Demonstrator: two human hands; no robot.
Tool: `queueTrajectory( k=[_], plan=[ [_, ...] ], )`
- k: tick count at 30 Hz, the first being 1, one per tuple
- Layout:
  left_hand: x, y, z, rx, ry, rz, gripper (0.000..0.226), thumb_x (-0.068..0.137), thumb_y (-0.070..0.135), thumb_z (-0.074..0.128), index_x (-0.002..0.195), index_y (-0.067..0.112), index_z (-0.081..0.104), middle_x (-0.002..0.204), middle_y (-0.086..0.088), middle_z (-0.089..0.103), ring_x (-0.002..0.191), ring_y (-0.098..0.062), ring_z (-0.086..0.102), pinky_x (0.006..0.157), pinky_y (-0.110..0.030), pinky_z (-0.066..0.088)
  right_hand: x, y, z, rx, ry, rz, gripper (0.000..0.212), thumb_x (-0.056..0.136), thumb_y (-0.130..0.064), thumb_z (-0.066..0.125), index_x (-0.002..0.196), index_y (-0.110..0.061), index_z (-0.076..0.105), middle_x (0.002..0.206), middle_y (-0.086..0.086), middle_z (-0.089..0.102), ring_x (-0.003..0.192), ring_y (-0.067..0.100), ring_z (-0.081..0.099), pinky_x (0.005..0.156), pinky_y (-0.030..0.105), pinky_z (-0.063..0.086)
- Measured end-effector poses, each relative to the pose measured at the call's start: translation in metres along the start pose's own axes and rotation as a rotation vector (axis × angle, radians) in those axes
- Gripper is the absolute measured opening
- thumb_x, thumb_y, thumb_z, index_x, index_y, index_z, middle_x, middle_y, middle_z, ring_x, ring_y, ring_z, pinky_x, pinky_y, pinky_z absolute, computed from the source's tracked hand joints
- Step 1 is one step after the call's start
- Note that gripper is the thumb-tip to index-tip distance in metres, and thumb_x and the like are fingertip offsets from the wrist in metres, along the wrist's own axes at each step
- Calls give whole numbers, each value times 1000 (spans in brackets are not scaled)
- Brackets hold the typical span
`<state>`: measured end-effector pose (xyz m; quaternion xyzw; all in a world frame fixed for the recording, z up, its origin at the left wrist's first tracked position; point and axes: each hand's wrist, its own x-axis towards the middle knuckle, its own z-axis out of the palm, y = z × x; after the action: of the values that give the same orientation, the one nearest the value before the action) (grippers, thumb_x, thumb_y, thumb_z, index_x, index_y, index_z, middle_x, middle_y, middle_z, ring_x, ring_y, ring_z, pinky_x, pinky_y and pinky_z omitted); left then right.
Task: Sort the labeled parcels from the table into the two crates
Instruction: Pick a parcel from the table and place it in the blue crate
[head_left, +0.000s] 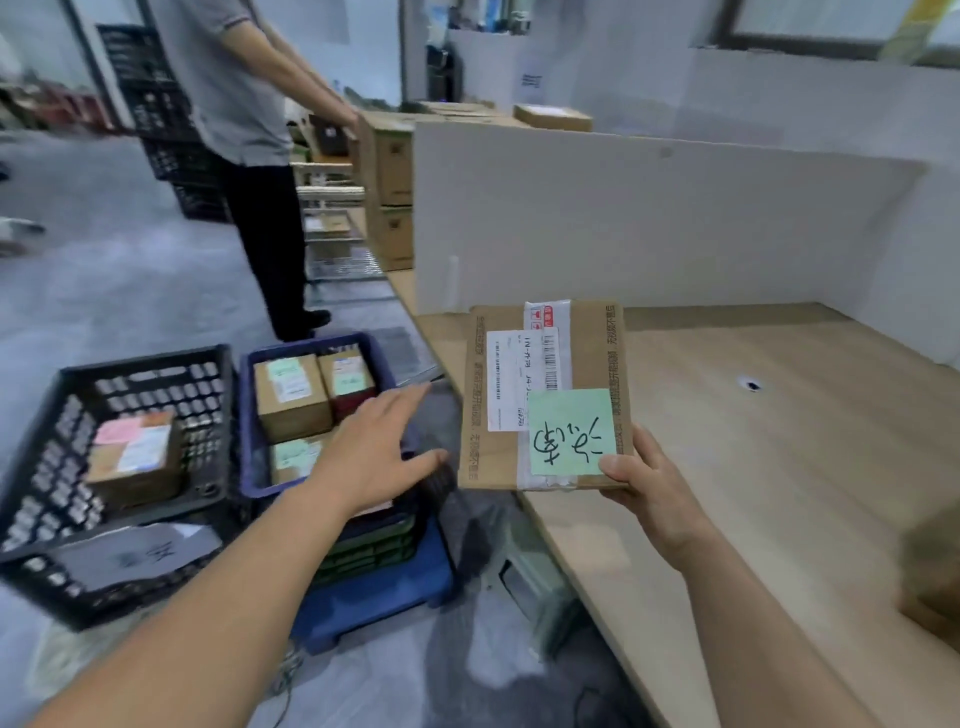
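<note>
My right hand (649, 483) grips the near corner of a flat cardboard parcel (493, 457), held above the wooden table's (753, 467) left edge. The parcel carries a white shipping label and a green sticky note with handwriting. My left hand (374, 452) hovers open with fingers spread over the blue crate (249, 415), just left of the parcel and apart from it. The blue crate holds several green-noted parcels (291, 395). To its left, the black crate (218, 457) holds one parcel with a pink note (135, 457).
Both crates stand on the floor left of the table; the blue one sits on stacked crates. A person (249, 130) stands behind them by stacked cardboard boxes (389, 197). White partition boards (649, 223) wall the table's far side. A box edge (935, 582) shows at right.
</note>
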<state>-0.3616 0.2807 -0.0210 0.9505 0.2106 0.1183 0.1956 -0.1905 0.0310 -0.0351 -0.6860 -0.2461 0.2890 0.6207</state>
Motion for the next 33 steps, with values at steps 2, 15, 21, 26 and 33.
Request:
queueTrajectory(
  k=[2, 15, 21, 26, 33],
  plan=[
    [-9, -29, -9, 27, 3, -50, 83, 86, 57, 58, 152, 26, 17, 155, 3, 26, 141, -17, 26, 112, -32, 26, 17, 4, 31, 5, -50, 3, 94, 51, -41, 68, 140, -22, 43, 108, -2, 74, 91, 12, 69, 83, 30, 49],
    [-47, -158, -35, 73, -8, -347, 83, 86, 57, 56, 152, 29, 14, 156, 5, 23, 141, -17, 26, 112, -36, 31, 111, 23, 161, 56, -297, 70, 90, 58, -29, 73, 141, -20, 43, 108, 3, 74, 95, 21, 72, 74, 25, 57],
    [-11, -199, -33, 111, -27, -390, 85, 85, 58, 56, 152, 28, 13, 157, 4, 22, 141, -17, 25, 113, -36, 29, 177, 43, 194, 48, -390, 113, 86, 62, -40, 74, 141, -29, 42, 119, 6, 70, 109, 30, 66, 96, 48, 49],
    [38, -243, -29, 137, -96, -444, 85, 86, 58, 56, 152, 29, 11, 157, 5, 21, 141, -15, 24, 113, -35, 27, 249, 63, 221, 57, -423, 187, 87, 60, -41, 72, 141, -29, 43, 118, 2, 70, 107, 24, 68, 90, 41, 53],
    [101, -296, -11, 162, -193, -484, 83, 88, 55, 55, 153, 28, 10, 157, 4, 21, 141, -17, 24, 113, -35, 27, 332, 99, 242, 79, -420, 325, 68, 75, -29, 68, 139, -30, 44, 118, 1, 70, 105, 22, 69, 91, 43, 54]
  ],
)
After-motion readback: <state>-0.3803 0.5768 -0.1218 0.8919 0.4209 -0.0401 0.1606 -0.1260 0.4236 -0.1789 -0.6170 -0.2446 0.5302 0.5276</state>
